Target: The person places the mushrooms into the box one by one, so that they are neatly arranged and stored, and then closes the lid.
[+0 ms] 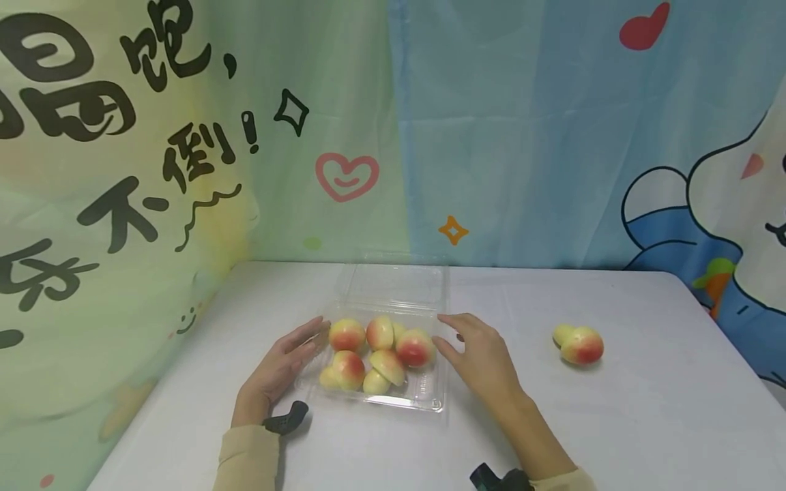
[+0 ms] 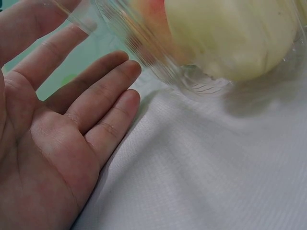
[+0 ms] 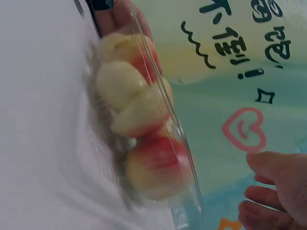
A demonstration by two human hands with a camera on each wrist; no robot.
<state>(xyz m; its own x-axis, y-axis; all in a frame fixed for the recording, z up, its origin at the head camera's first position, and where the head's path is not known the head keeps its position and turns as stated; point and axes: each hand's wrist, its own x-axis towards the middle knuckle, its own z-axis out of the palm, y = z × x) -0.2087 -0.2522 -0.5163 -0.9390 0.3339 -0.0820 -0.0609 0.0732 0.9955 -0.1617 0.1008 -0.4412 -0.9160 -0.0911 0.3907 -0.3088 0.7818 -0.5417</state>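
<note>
An open clear plastic clamshell box [image 1: 424, 402] lies on the table, its lid [image 1: 396, 286] folded back. Several pale yellow, red-blushed mushroom-shaped pieces [image 1: 385, 367] sit inside. At the box's left side is my left hand [image 1: 284, 358], fingers mostly straight and gripping nothing. In the left wrist view, the fingers [image 2: 108, 93] lie close to the box wall; whether the upper ones touch it I cannot tell. My right hand [image 1: 482, 354] hovers by the right edge, thumb and forefinger spread beside a red-topped piece [image 1: 415, 348]. In the right wrist view, that hand [image 3: 278, 191] holds nothing.
Another mushroom-shaped piece [image 1: 582, 344] lies alone on the white table [image 1: 663, 409], right of the box. Behind the table hangs a printed cloth backdrop [image 1: 522, 136]. Black wrist devices [image 1: 287, 417] are worn on both arms.
</note>
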